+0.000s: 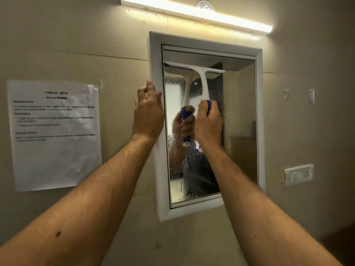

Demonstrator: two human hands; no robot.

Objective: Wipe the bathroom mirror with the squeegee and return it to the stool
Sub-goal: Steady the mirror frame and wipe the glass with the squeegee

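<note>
Right hand [208,120] grips the blue handle of the white plastic squeegee [201,81], blade flat against the upper glass of the white-framed mirror [240,116]. Left hand [148,116] holds the mirror's left frame edge, fingers [150,86] curled round it. Droplets cover the glass below the blade.

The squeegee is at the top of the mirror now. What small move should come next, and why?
Probably pull the squeegee straight down the glass. Its blade lies across the upper left of the mirror, with droplets still below it. The right hand grips the blue handle, and the left hand holds the frame.
</note>
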